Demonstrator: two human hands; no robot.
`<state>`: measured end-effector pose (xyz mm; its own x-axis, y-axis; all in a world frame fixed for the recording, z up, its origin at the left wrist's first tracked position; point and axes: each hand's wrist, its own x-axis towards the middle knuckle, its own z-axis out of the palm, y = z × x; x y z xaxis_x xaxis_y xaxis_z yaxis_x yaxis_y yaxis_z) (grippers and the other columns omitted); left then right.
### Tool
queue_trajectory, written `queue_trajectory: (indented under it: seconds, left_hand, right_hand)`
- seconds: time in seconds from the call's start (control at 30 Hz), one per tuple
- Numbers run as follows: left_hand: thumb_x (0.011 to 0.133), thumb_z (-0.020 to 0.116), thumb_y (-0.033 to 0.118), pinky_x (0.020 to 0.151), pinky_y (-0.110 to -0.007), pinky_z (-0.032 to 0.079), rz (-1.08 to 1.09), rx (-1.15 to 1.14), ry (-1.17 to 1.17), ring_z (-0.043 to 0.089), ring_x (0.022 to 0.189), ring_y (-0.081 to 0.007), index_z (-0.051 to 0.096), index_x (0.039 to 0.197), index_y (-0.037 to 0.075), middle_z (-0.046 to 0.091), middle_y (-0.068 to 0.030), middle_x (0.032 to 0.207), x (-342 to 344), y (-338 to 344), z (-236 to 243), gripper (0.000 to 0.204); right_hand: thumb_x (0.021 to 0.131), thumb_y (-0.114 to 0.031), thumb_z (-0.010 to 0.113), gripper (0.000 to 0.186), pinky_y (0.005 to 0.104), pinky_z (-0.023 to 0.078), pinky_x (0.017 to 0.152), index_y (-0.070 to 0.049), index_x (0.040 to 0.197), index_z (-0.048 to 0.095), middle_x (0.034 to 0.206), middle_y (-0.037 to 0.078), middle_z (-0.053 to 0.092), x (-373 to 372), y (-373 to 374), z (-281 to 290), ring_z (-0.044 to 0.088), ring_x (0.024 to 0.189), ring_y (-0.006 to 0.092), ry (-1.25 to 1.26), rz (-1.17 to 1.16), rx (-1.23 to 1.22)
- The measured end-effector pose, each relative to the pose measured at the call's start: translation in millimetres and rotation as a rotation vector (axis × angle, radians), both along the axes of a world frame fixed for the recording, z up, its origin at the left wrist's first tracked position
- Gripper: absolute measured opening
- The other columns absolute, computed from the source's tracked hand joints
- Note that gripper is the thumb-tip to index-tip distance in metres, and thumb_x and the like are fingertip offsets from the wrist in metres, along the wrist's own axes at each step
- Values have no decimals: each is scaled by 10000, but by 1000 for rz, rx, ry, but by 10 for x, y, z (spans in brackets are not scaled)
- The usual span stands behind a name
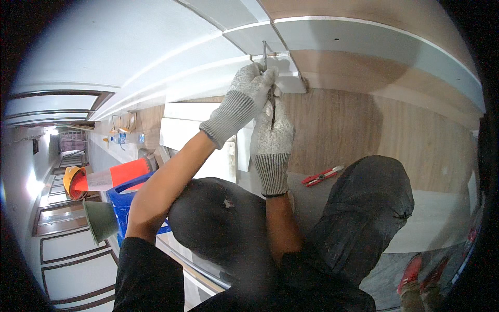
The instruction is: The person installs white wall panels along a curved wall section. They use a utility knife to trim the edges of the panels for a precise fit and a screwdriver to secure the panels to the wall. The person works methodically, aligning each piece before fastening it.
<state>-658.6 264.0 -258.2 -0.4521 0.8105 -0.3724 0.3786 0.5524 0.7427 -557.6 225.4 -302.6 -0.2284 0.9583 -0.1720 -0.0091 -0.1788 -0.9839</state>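
Both my hands wear light grey knit gloves with ribbed cuffs. My left hand point(248, 92) is closed around a slim tool with a silver metal shaft point(264, 52), which looks like a screwdriver. The shaft points away from me toward the white panel and trim point(289, 79) low on the wall. Just below and to the right, my right hand point(274, 130) is closed on the tool's dark rear part point(273, 112). The fingers of both hands touch or nearly touch, hiding the tool's middle. Whether the tip touches the panel, I cannot tell.
A red utility knife point(322, 176) lies on the floor by my right knee. White boards point(192, 132) lie left of my hands. Farther left are an orange cone point(117, 176), a yellow helmet point(74, 183), a blue stool point(120, 200) and a grey-green bucket point(99, 222). Another person's red shoes point(410, 271) show lower right.
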Motion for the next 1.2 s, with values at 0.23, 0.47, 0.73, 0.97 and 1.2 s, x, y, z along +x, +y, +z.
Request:
queue_trajectory:
  seconds: [0.23, 0.47, 0.73, 0.97, 1.2]
  left_hand:
    - [1115, 324, 508, 833, -342, 528, -106, 117, -274, 654, 875, -187, 619, 994, 23, 704, -102, 921, -84, -157, -191, 581]
    - [1055, 448, 358, 913, -435, 488, -107, -54, 147, 614, 961, -320, 517, 1212, -28, 639, -213, 1008, 68, -140, -193, 423]
    - [1011, 530, 261, 908, -472, 498, -605, 178, 737, 618, 988, -435, 520, 1304, -67, 637, -256, 1070, -132, -229, -225, 440]
    - [1085, 419, 508, 814, -362, 498, -302, 21, 155, 599, 840, -220, 637, 1066, -41, 634, -118, 877, -181, -102, 92, 591]
    - [1066, 471, 524, 835, -311, 521, -123, 76, 65, 628, 863, -143, 671, 1040, -9, 666, -64, 911, -236, -223, 112, 569]
  right_hand:
    - [1085, -257, 474, 370, 394, 514, 683, 47, 1240, 618, 846, 193, 659, 9, 70, -117, 666, 731, 276, 165, 41, 25]
    - [1091, -316, 469, 357, 272, 440, 553, 11, 1121, 609, 840, 53, 592, 135, 211, -231, 530, 642, 106, 835, 158, -771]
    - [1101, -417, 424, 381, 215, 340, 354, -79, 1031, 587, 689, -2, 543, 60, 175, -201, 441, 442, 67, 1337, 301, -1073]
    - [1119, -408, 403, 405, 179, 328, 298, -70, 1151, 624, 675, -5, 540, 10, 25, -158, 411, 405, 46, 1666, 327, -1044]
    - [1131, -413, 361, 439, 198, 273, 351, -43, 1165, 595, 704, 1, 492, 153, -131, -255, 321, 423, 62, 1776, 427, -1094]
